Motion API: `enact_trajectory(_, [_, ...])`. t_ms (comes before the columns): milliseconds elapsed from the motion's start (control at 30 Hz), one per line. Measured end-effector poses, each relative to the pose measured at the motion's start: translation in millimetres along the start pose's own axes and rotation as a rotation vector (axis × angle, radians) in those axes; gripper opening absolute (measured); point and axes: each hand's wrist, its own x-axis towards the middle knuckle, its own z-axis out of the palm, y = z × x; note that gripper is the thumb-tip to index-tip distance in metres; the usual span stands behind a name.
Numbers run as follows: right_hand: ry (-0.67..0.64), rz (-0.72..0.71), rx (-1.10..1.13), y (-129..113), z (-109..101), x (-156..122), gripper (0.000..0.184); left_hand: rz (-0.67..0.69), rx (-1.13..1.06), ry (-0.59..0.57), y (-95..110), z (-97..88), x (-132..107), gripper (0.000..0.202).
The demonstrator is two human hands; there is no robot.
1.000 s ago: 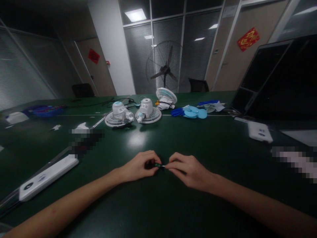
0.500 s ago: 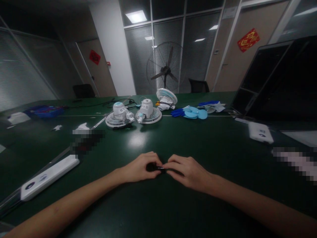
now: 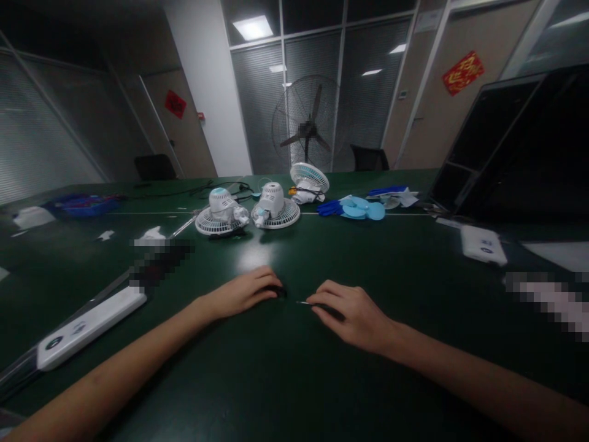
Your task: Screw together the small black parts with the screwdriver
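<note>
Black and too small to make out, a little piece (image 3: 284,293) sat pinched at the fingertips of the left hand (image 3: 246,292), just below and left of the frame's centre. Silvery and thin, a slim bit (image 3: 302,302) poked leftward from the right hand (image 3: 352,313), whose thumb and fingers were closed on it, just right of the lower middle. Both things lay in between the two hands, near each other but apart, over the green tabletop (image 3: 276,374).
</note>
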Motion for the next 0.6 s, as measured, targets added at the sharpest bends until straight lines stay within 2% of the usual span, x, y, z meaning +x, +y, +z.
enact_trajectory(200, [-0.011, 0.003, 0.018, 0, 0, -1, 0.024, -0.244, 0.180, 0.207, -87, -40.6, -22, 0.032])
enact_trajectory(300, [-0.017, 0.005, 0.014, 1, 1, -1, 0.024, -0.327, 0.240, 0.294, -119, -53.4, -35, 0.035])
enact_trajectory(400, [-0.023, 0.004, 0.015, 2, 1, -2, 0.024, -0.388, 0.261, 0.351, -132, -58.1, -43, 0.040])
enact_trajectory(600, [-0.042, 0.007, 0.036, -1, -2, -1, 0.025, -0.432, 0.217, 0.353, -132, -65.4, -48, 0.048])
